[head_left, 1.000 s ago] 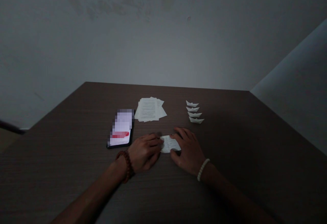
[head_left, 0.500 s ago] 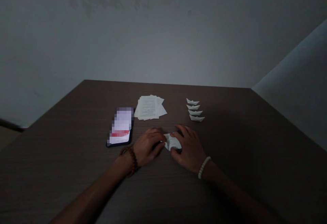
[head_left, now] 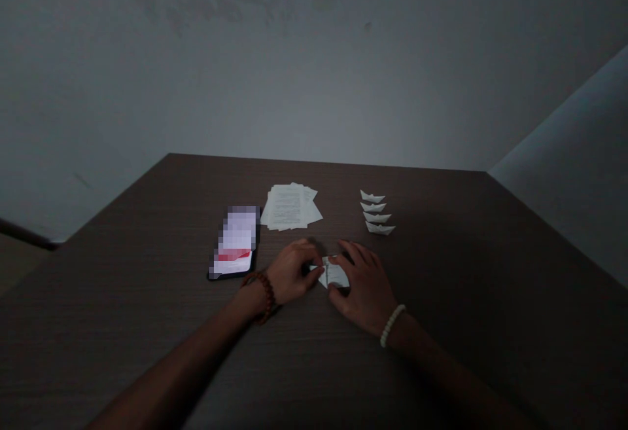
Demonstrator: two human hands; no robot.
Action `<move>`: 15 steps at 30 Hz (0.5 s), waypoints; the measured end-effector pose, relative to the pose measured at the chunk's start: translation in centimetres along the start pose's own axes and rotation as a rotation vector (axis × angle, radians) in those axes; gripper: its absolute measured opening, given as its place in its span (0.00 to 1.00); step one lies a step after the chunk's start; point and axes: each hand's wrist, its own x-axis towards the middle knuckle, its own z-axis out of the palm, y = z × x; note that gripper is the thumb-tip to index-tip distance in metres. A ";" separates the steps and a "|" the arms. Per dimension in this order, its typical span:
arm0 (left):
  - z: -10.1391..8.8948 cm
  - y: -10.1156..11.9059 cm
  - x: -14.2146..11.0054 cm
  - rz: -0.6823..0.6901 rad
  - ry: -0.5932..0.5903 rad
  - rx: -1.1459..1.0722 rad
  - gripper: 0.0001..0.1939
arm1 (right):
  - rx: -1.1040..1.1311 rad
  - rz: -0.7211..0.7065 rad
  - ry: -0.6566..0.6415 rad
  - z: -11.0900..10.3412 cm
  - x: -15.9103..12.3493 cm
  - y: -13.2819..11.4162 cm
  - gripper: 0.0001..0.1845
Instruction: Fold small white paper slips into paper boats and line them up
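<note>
A small folded sheet of printed paper point(head_left: 334, 274) lies on the dark wooden table point(head_left: 466, 273) between my two hands. My left hand point(head_left: 293, 274), with a brown bead bracelet at the wrist, pinches the paper's left edge with curled fingers. My right hand point(head_left: 366, 285), wearing a white bead bracelet, lies over the paper's right side, its fingers pressing down on it. Part of the paper is hidden under my fingers.
A stack of printed sheets point(head_left: 290, 207) lies beyond my hands. Several small white paper boats point(head_left: 377, 213) stand in a row at the back right. A phone point(head_left: 235, 243) with a lit screen lies to the left. A pale wall rises behind the table.
My left hand has shifted right and curled tighter over the paper's left edge. More of the paper is now folded in and covered. The right hand has barely moved.
</note>
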 end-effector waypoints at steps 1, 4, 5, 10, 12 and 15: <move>0.0 0.0 0.2 0.004 -0.005 0.007 0.02 | 0.004 0.001 0.005 0.0 0.0 0.0 0.21; 0.1 -0.2 0.4 0.034 -0.004 0.002 0.03 | 0.018 0.001 0.002 -0.1 0.0 -0.1 0.21; 0.1 -0.2 0.4 0.041 0.002 -0.005 0.03 | 0.023 0.002 -0.001 -0.2 0.0 -0.1 0.22; 0.2 -0.3 0.3 0.043 0.012 -0.031 0.04 | 0.027 0.010 0.002 -0.1 0.0 -0.1 0.22; 0.3 -0.3 0.3 0.049 0.016 -0.037 0.04 | 0.024 0.013 0.001 -0.1 0.0 0.0 0.21; 0.4 -0.4 0.2 0.051 0.024 -0.032 0.04 | 0.014 0.011 -0.004 0.0 -0.1 0.0 0.21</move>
